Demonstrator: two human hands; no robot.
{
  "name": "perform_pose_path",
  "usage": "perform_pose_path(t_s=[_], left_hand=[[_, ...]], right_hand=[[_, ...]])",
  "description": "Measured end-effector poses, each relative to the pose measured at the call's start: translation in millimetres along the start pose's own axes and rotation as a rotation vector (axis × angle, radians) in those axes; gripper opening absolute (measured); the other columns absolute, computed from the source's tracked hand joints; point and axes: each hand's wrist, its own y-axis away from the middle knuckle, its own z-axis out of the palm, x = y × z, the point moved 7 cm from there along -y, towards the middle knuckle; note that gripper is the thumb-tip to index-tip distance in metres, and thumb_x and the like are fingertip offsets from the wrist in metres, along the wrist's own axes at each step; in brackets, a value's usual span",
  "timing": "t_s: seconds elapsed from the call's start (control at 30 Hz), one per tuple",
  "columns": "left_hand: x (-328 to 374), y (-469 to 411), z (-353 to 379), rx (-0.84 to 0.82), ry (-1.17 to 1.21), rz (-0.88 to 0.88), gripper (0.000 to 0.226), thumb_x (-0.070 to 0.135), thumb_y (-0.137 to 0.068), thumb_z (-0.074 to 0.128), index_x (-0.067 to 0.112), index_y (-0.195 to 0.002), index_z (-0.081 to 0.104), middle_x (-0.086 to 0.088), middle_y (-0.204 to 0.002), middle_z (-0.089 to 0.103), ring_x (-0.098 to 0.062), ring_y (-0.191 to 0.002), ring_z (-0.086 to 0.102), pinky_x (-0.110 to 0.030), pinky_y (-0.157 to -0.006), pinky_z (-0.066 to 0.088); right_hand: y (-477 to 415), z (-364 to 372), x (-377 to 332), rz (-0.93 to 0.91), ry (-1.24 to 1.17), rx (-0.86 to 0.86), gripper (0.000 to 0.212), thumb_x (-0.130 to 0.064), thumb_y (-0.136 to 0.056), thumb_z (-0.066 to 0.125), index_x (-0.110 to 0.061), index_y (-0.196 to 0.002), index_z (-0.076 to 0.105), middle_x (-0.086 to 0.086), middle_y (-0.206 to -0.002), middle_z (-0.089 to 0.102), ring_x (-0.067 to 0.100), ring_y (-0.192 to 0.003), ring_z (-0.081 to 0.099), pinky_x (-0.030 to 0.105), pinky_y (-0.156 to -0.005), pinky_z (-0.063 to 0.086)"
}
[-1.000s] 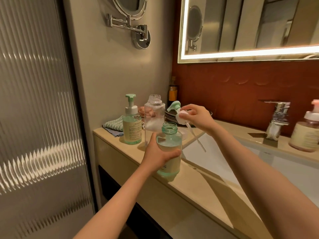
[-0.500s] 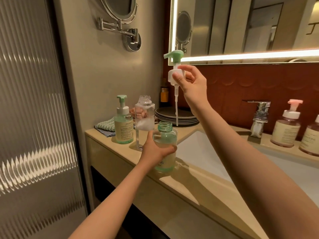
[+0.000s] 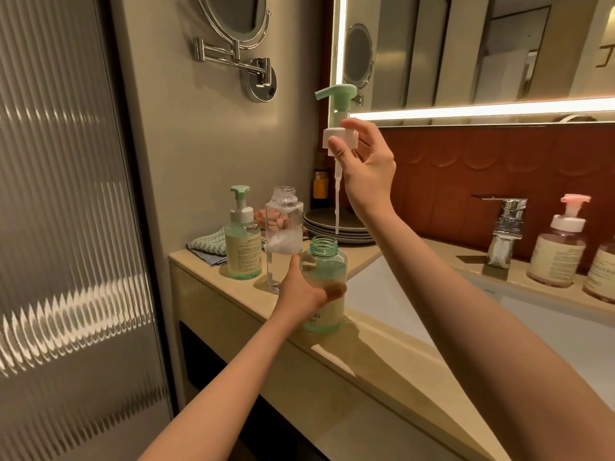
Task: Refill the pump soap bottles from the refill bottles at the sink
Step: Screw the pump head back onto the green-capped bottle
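Observation:
My left hand (image 3: 304,287) grips an uncapped green soap bottle (image 3: 324,284) standing on the beige counter (image 3: 366,341) by the sink's left edge; pale liquid fills most of it. My right hand (image 3: 364,168) pinches the white collar of the green pump head (image 3: 337,121), held upright high above the bottle, its dip tube hanging with the tip just over the open neck. Behind stands a clear uncapped refill bottle (image 3: 284,234), with white foam partway up. A second green pump bottle (image 3: 243,241) stands to its left, capped.
Stacked grey plates (image 3: 336,224) and a small amber bottle (image 3: 320,184) sit at the back wall. A folded cloth (image 3: 208,246) lies in the left corner. The chrome faucet (image 3: 507,227) and two pink pump bottles (image 3: 557,247) line the sink's far side. The white basin (image 3: 549,327) lies on the right.
My right hand lifted the pump head from beside the bottle's neck to high above it and turned it upright, the tube now hanging over the opening. The left hand kept hold of the bottle.

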Motion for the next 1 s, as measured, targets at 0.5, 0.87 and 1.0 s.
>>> perform_pose_path(t_s=[0.5, 0.87, 1.0], left_hand=[[2, 1, -1, 0.030, -0.010, 0.008, 0.084, 0.021, -0.065, 0.084, 0.016, -0.132, 0.034, 0.004, -0.113, 0.049, -0.019, -0.113, 0.050, -0.032, -0.093, 0.044], [0, 1, 0, 0.023, -0.008, 0.004, 0.080, 0.020, -0.067, 0.082, 0.019, -0.132, 0.034, -0.004, -0.128, 0.051, -0.023, -0.118, 0.048, -0.032, -0.090, 0.042], [0, 2, 0, 0.007, 0.008, -0.005, 0.077, 0.020, -0.069, 0.080, 0.019, -0.131, 0.033, -0.004, -0.128, 0.050, -0.022, -0.116, 0.048, -0.031, -0.087, 0.043]], right_hand=[[69, 0, 39, 0.214, -0.035, -0.165, 0.025, -0.015, -0.073, 0.078, -0.021, -0.093, 0.064, -0.011, -0.092, 0.064, 0.013, -0.094, 0.063, 0.028, -0.089, 0.052], [80, -6, 45, 0.318, -0.056, -0.262, 0.025, -0.017, -0.072, 0.079, -0.023, -0.082, 0.057, -0.007, -0.092, 0.064, 0.005, -0.086, 0.064, 0.017, -0.071, 0.054], [80, -6, 43, 0.292, -0.024, -0.264, 0.028, -0.017, -0.070, 0.080, -0.022, -0.077, 0.054, -0.004, -0.095, 0.063, 0.012, -0.089, 0.067, 0.023, -0.076, 0.056]])
